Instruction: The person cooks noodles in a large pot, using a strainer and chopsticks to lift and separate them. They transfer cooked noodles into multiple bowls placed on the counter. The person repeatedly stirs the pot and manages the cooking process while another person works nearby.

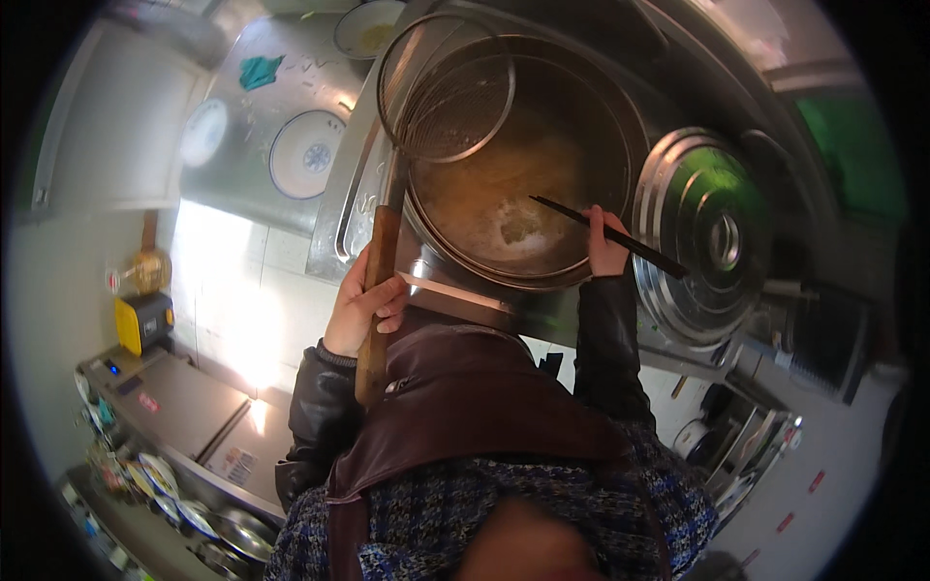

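Observation:
My left hand (370, 305) grips the wooden handle (382, 247) of a wire-mesh strainer. The round strainer basket (454, 94) hangs over the left rim of a large steel pot (610, 131). Inside the pot is brownish, cloudy liquid (472, 196) with a patch of pale foam (524, 225). In my right hand (604, 243) is a pair of dark chopsticks (639, 250), their tips pointing left above the foam. Whether the tips touch the liquid I cannot tell.
A steel lid (683, 218) leans right of the pot. Left on a steel counter are a blue-patterned bowl (298, 160), another bowl holding food (356, 43) and a teal cloth (260, 71). Behind me at lower left stand a steel cabinet (182, 399) and stacked dishes (156, 479).

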A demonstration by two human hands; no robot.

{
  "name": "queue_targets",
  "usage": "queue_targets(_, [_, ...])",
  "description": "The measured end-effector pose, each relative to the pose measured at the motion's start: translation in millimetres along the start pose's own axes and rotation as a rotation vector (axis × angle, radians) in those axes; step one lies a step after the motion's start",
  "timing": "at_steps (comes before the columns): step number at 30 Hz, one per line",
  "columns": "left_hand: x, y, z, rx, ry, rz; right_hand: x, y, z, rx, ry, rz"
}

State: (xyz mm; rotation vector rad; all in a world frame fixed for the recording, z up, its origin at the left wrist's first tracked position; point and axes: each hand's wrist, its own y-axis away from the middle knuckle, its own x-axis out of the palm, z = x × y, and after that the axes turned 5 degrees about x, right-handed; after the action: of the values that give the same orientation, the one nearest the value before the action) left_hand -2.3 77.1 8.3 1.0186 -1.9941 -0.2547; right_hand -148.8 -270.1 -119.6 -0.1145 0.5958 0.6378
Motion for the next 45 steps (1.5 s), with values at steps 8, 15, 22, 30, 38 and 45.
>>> queue_targets(8, [-70,-12,-30,-0.232,0.071,0.145,-22,129,37,0.139,-0.123,-0.463])
queue_targets(15, [-103,-18,-74,-0.357,0.300,0.305,34,220,69,0.179,-0.116,-0.646])
queue_targets(22, [-108,-13,-70,-0.552,0.607,0.297,45,243,91,0.139,-0.210,-0.680])
queue_targets(30, [-106,-16,-36,-0.640,0.377,0.350,23,253,80,0.120,-0.525,-0.881])
queue_targets(38, [-97,-25,-34,-0.752,0.308,0.383,111,242,157,-0.364,-0.493,-0.286])
queue_targets(45, [-87,-39,-77,-0.388,-0.479,0.359,216,247,209,-0.455,-0.791,-0.187])
